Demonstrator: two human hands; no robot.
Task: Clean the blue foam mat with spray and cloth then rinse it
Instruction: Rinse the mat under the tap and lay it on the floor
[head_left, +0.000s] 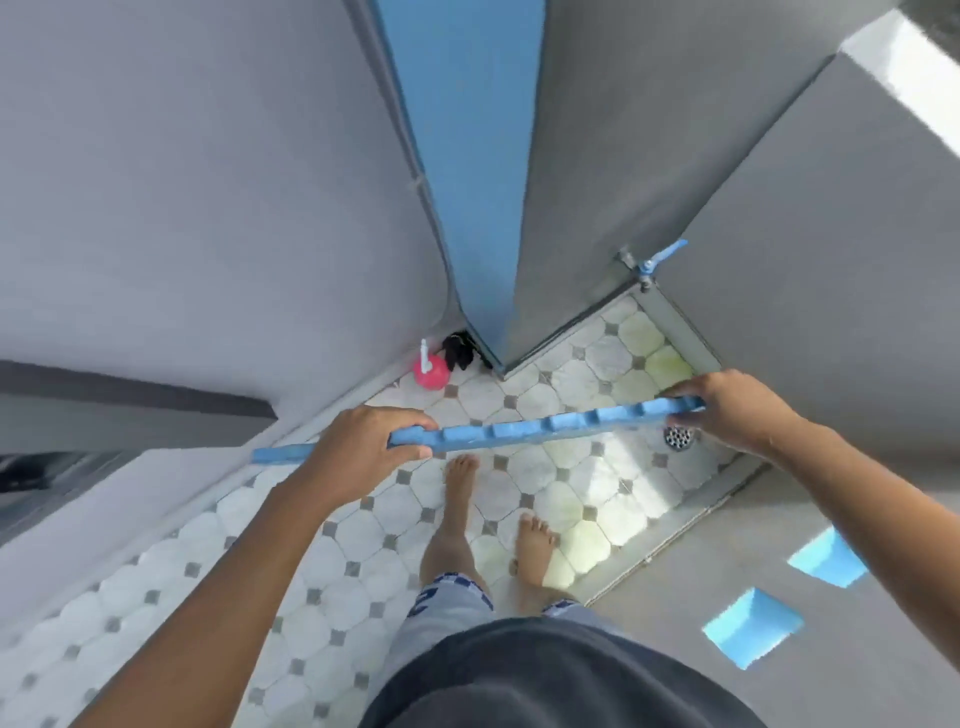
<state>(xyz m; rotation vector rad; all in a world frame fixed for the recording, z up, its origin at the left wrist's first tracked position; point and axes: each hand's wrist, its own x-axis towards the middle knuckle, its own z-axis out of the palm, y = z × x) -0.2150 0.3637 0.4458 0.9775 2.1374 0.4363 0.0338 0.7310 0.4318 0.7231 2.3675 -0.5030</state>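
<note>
I hold the blue foam mat (524, 428) edge-on, so only its notched top edge shows as a long strip above the tiled floor. My left hand (363, 447) grips it near its left part, and my right hand (737, 410) grips its right end. A pink spray bottle (431, 371) with a white nozzle stands on the floor in the far corner. Beside it lies a dark cloth-like bundle (458, 352). A wall tap with a blue lever (655, 260) sticks out of the grey wall at the right.
My bare feet (493, 519) stand on the white octagon-tiled floor (363, 545). A round metal drain (679, 437) sits just below the mat's right end. Grey walls close in on left and right, with a blue door panel (462, 156) at the far corner.
</note>
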